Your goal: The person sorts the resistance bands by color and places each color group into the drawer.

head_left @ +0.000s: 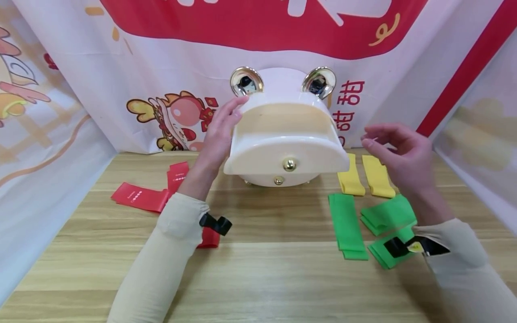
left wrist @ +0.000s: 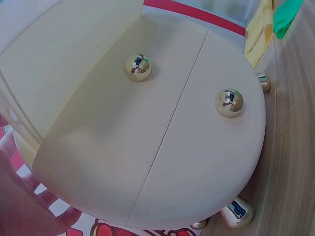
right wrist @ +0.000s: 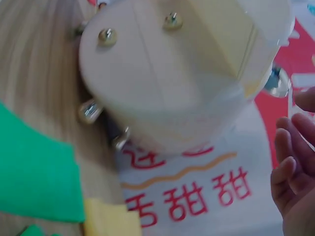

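A white rounded cabinet [head_left: 282, 80] with two gold-rimmed eyes on top stands at the back middle of the table. Its upper compartment is tilted out, showing a cream inside; the tilted panel [head_left: 258, 157] carries a gold knob [head_left: 289, 164]. A lower gold knob [left wrist: 229, 103] sits across the seam in the left wrist view. My left hand [head_left: 221, 132] lies along the cabinet's left side, fingers extended near the left eye; whether they touch is unclear. My right hand [head_left: 405, 154] hovers right of the cabinet, fingers loosely bent, with nothing visible in them.
Red cloth strips [head_left: 141, 197] lie left on the wooden table, partly under my left forearm. Yellow strips [head_left: 377, 177] and green strips [head_left: 348, 226] lie at the right, some below my right wrist. Printed cloth walls [head_left: 177, 58] stand behind and at both sides.
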Demonstrator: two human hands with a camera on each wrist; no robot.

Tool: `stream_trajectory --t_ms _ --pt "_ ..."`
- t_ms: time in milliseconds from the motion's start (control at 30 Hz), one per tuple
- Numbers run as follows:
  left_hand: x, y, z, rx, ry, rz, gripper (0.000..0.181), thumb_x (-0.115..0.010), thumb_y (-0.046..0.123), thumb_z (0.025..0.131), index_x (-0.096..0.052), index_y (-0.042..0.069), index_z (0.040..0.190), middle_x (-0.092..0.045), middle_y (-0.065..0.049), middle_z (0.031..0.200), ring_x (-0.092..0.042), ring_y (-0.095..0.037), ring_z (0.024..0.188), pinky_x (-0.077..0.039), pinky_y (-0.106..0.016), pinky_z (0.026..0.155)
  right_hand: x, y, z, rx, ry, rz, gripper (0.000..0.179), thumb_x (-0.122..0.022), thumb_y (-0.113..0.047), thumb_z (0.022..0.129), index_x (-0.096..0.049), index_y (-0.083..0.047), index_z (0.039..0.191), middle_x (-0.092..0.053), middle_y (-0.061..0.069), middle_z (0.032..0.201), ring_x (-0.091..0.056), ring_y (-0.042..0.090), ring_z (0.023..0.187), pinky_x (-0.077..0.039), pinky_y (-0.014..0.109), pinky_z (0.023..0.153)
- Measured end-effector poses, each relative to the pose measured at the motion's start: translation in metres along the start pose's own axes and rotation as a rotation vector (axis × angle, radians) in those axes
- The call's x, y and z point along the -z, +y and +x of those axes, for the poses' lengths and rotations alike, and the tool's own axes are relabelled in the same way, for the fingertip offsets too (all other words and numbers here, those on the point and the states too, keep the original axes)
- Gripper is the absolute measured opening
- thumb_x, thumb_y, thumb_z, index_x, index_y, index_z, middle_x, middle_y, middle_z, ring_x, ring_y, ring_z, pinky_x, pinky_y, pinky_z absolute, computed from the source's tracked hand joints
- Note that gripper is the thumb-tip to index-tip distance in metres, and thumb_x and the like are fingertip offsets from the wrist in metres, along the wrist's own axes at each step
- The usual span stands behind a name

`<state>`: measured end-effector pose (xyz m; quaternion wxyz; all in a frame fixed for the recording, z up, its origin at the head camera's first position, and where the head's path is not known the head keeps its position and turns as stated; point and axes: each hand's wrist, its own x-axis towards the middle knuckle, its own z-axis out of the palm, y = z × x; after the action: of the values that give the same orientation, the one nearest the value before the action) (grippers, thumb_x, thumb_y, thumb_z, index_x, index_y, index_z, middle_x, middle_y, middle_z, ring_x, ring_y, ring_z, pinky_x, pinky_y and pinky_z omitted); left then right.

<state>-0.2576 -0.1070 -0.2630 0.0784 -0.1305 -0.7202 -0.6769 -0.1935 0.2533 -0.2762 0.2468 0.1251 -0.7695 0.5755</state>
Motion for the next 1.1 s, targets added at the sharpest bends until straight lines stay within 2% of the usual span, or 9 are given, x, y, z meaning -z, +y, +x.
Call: stream_trajectory --t_ms 67,133,267,367,500,667,767,933,1100 --pt "0.000 0.000 0.000 0.001 -0.003 0.000 0.041 -0.048 0.033 0.111 -0.059 0.029 0.150 -0.034 0.006 0.166 -0.037 -0.015 0.150 -0.050 -0.043 0.117 0.005 0.013 -0.001 -0.069 -0.042 -0.118 0.035 -0.076 -0.021 0.098 -0.073 -0.009 0.131 -0.076 -0.011 0.115 -0.068 0.012 0.099 -0.055 0.013 0.071" --pt "0.000 0.000 0.001 0.002 -0.004 0.001 0.041 -0.048 0.033 0.111 -0.060 0.029 0.150 -0.034 0.005 0.166 -0.037 -0.016 0.150 -0.050 -0.043 0.117 0.011 0.026 -0.001 -0.137 -0.079 -0.150 0.036 -0.075 -0.025 0.099 -0.072 -0.012 0.133 -0.075 -0.015 0.115 -0.067 0.011 0.101 -0.054 0.014 0.072" --pt "-0.001 -0.001 0.001 0.004 -0.008 0.002 0.041 -0.048 0.033 0.111 -0.059 0.029 0.151 -0.034 0.004 0.165 -0.037 -0.017 0.149 -0.050 -0.043 0.117 0.022 0.049 0.001 -0.254 -0.131 -0.115 0.037 -0.074 -0.025 0.100 -0.071 -0.013 0.135 -0.075 -0.019 0.112 -0.066 0.009 0.101 -0.053 0.017 0.074" --pt "-0.002 -0.001 0.002 0.000 -0.009 -0.003 0.041 -0.048 0.032 0.111 -0.059 0.028 0.151 -0.034 0.003 0.165 -0.037 -0.017 0.149 -0.050 -0.043 0.117 0.029 0.061 0.000 -0.308 -0.167 -0.132 0.041 -0.074 -0.028 0.100 -0.069 -0.012 0.138 -0.074 -0.022 0.114 -0.065 0.008 0.104 -0.055 0.016 0.079" --pt "-0.003 -0.001 0.002 0.002 -0.010 -0.003 0.041 -0.048 0.032 0.112 -0.058 0.028 0.151 -0.034 0.004 0.166 -0.036 -0.016 0.150 -0.049 -0.043 0.118 0.034 0.071 -0.003 -0.381 -0.244 -0.147 0.044 -0.074 -0.032 0.100 -0.067 -0.015 0.141 -0.071 -0.025 0.118 -0.064 0.007 0.111 -0.057 0.016 0.086" --pt "-0.004 -0.001 0.002 0.010 -0.011 0.000 0.041 -0.047 0.032 0.112 -0.058 0.029 0.151 -0.034 0.004 0.166 -0.037 -0.017 0.150 -0.051 -0.043 0.117 0.038 0.078 -0.005 -0.450 -0.314 -0.124 0.044 -0.073 -0.029 0.101 -0.066 -0.013 0.142 -0.071 -0.025 0.119 -0.062 0.007 0.116 -0.058 0.017 0.089" --pt "-0.003 -0.001 0.001 0.004 -0.002 0.001 0.041 -0.048 0.031 0.111 -0.059 0.027 0.151 -0.035 0.003 0.165 -0.038 -0.017 0.149 -0.050 -0.042 0.118 0.039 0.084 -0.004 -0.506 -0.352 -0.171 0.044 -0.072 -0.030 0.102 -0.066 -0.016 0.143 -0.070 -0.025 0.119 -0.061 0.007 0.116 -0.058 0.019 0.090" --pt "-0.001 -0.001 -0.001 0.004 0.016 0.011 0.041 -0.049 0.032 0.111 -0.059 0.027 0.151 -0.035 0.003 0.165 -0.037 -0.017 0.149 -0.049 -0.043 0.118 0.038 0.094 -0.002 -0.575 -0.451 -0.249 0.048 -0.071 -0.033 0.103 -0.062 -0.015 0.146 -0.064 -0.016 0.128 -0.056 0.012 0.119 -0.058 0.023 0.092" --pt "0.000 -0.001 -0.001 -0.001 0.020 0.016 0.041 -0.050 0.031 0.111 -0.059 0.027 0.150 -0.035 0.002 0.165 -0.037 -0.016 0.148 -0.047 -0.042 0.119 0.039 0.101 -0.002 -0.569 -0.523 -0.303 0.050 -0.071 -0.032 0.103 -0.060 -0.012 0.147 -0.059 0.003 0.144 -0.055 0.018 0.122 -0.056 0.023 0.093"
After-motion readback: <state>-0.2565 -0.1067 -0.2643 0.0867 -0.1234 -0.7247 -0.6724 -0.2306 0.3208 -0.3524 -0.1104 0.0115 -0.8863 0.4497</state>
